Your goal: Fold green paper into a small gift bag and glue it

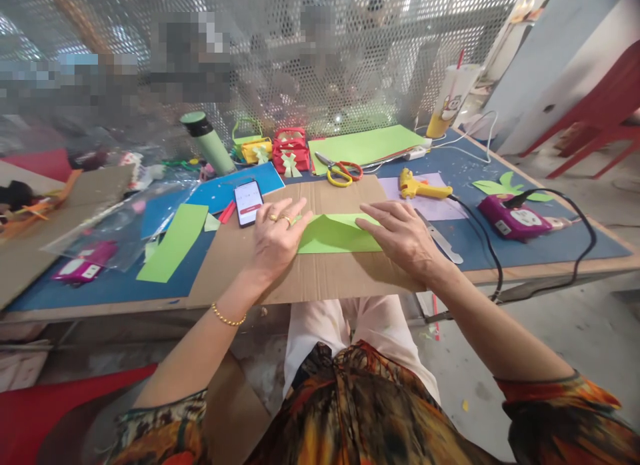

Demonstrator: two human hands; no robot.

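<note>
A light green sheet of paper (336, 235) lies partly folded on a brown cardboard sheet (310, 278) at the table's front. My left hand (276, 237) rests on the paper's left end, fingers stretched out and flat, rings on two fingers. My right hand (400, 233) presses on the paper's right end, its fingers also spread and flat. Neither hand grips anything.
A phone (248, 202) lies left of my hands, with scissors (340, 170) and a yellow glue gun (420, 187) behind. Further off are a purple device (515, 218) with black cable, a green bottle (207, 142), small paper baskets (290, 152), green paper strips (175, 242) and a drink cup (453, 98).
</note>
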